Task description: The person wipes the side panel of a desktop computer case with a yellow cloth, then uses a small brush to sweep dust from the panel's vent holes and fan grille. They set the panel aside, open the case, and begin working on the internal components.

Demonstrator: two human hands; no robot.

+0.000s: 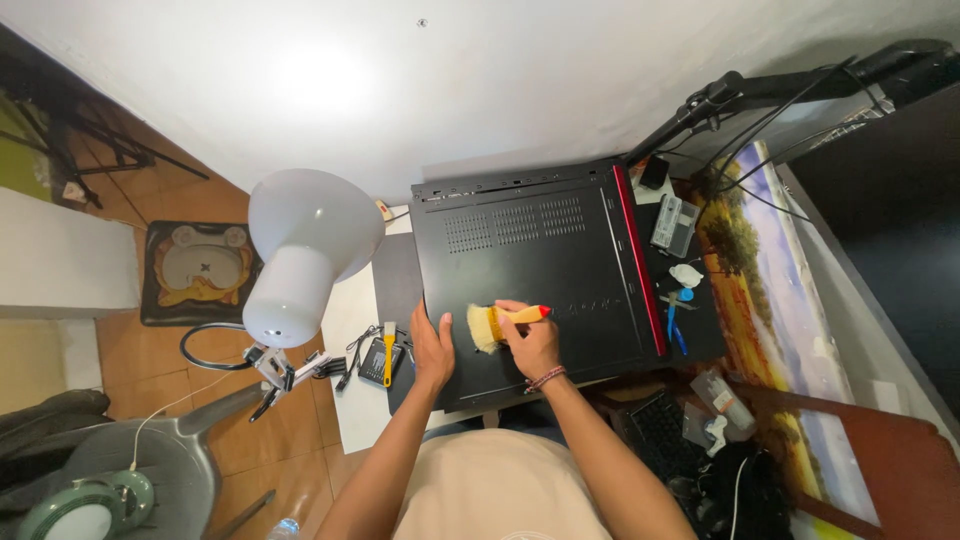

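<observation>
A black computer case lies flat on its side on the desk, its vented side panel facing up and a red strip along its right edge. My right hand grips a brush with a yellow handle, red tip and pale bristles. The bristles touch the panel near its front left corner. My left hand rests flat on the case's left front edge, fingers together, holding nothing.
A white lamp shade stands at the left. A small yellow-handled brush and a black tool kit lie left of the case. Blue pliers, a white packet and a small grey box lie to the right. Cables hang behind.
</observation>
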